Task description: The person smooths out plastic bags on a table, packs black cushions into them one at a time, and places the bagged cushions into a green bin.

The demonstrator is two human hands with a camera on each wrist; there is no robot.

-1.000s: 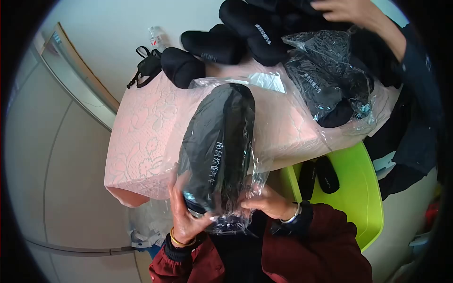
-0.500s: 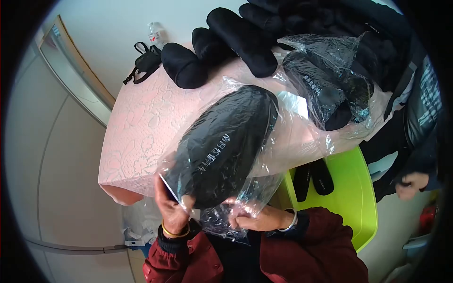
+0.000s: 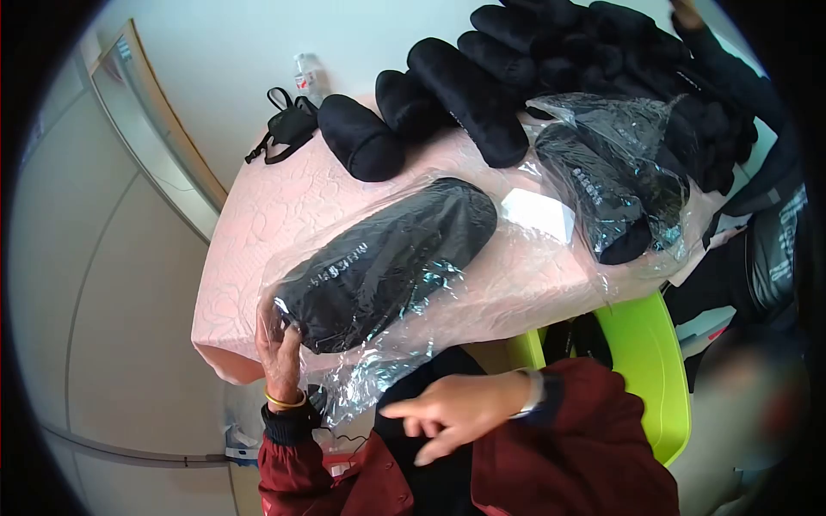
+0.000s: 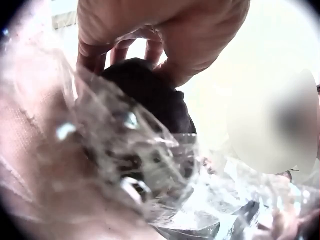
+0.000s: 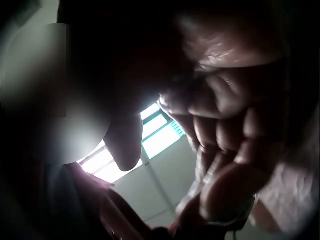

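Observation:
A long black cushion (image 3: 396, 262) with white lettering, inside a clear plastic bag (image 3: 370, 378), lies slanted over the front of the pink-covered table. My left hand (image 3: 280, 344) grips its near left end through the plastic. In the left wrist view, thumb and fingers of the left hand (image 4: 160, 40) curl round the dark end (image 4: 145, 90), with crinkled film below. My right hand (image 3: 456, 413) hangs over my lap, to the right of the bag's loose film, index finger extended and the others loosely bent, holding nothing. The right wrist view is dark, with bent fingers (image 5: 220, 130).
Several black cushions (image 3: 473, 103) are heaped along the table's back. Another bagged cushion (image 3: 594, 189) and a white sheet (image 3: 538, 215) lie to the right on the pink cloth (image 3: 249, 267). A green bin (image 3: 650, 370) stands below, and another person's sleeve (image 3: 740, 73) reaches in at right.
The bagged cushion has tilted down toward the right and settled lower on the table. My right hand has let go of the bag's film and drawn back toward my lap; the left keeps hold.

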